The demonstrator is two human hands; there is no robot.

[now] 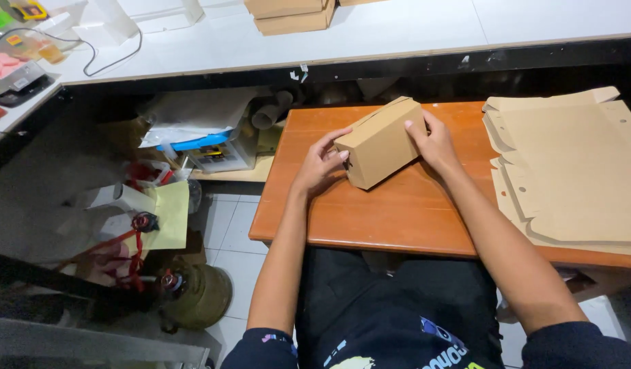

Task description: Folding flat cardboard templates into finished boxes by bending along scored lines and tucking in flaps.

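Observation:
A small brown cardboard box [380, 141], folded into shape, rests tilted on the orange wooden table [370, 219]. My left hand [320, 164] grips its near left end, fingers pressed on the end flap. On the box's right side lies my right hand [432, 141], with the fingers curled over the far edge. Both hands hold the box between them.
A stack of flat unfolded cardboard blanks [568, 171] covers the table's right part. Behind runs a white counter [397, 34] with two closed boxes [291, 15] and a cable. Left of the table on the floor are a green gas cylinder [196, 295], papers and clutter.

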